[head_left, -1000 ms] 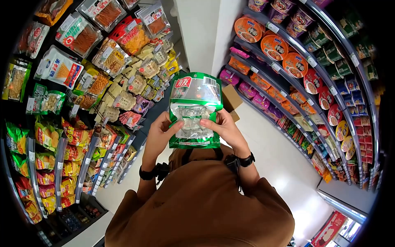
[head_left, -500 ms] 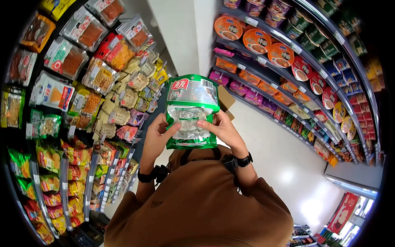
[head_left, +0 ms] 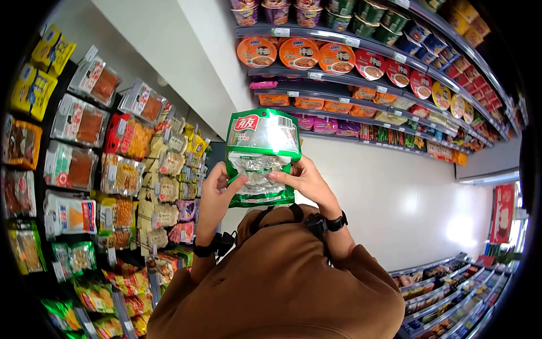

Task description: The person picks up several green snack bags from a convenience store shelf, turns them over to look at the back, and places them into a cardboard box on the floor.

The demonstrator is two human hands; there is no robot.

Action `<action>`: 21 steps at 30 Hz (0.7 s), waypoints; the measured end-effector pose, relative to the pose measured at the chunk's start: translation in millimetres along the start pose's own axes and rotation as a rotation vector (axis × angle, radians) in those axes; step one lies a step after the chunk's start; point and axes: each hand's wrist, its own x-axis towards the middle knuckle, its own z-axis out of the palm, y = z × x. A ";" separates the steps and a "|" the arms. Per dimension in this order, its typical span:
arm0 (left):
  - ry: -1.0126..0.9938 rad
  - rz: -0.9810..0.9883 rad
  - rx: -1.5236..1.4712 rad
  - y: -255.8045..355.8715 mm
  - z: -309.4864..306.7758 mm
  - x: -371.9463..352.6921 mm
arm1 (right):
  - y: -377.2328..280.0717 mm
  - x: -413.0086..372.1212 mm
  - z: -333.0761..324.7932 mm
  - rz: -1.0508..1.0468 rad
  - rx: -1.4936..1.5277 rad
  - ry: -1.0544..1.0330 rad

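So the green packet is up in front of the person's chest, pinched between both hands, out in the middle of the aisle and not on any shelf. Its long axis runs straight away from the body: the bottom seam is nearest the brown shirt, and the top end with the red logo points up and out toward the noodle bowls.

The left hand is closed on the lower left edge, with its thumb lying across the clear window. The right hand does the same on the lower right edge, thumb tip pressed onto the window from that side. The two thumbs nearly meet in the middle. Neither hand is nearer than the other; both are on the lower half and the whole upper half sticks out free.

The right wrist has a black watch. Hanging snack bags fill the rack well off to the left, clear of the packet.
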 end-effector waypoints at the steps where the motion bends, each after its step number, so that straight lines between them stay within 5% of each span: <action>1: -0.021 -0.006 -0.031 0.0 -3.7 3.5 | -5.0 1.3 6.3 -0.023 0.063 0.034; 14: -0.048 0.094 -0.153 12.2 -75.7 16.7 | -5.4 26.0 65.3 0.062 -0.149 0.089; 16: -0.017 -0.004 -0.028 7.8 -86.1 11.0 | -3.3 30.4 79.4 -0.062 -0.201 0.121; 21: -0.064 -0.100 -0.069 -27.0 -108.2 6.3 | 18.4 34.4 93.9 0.031 -0.318 0.066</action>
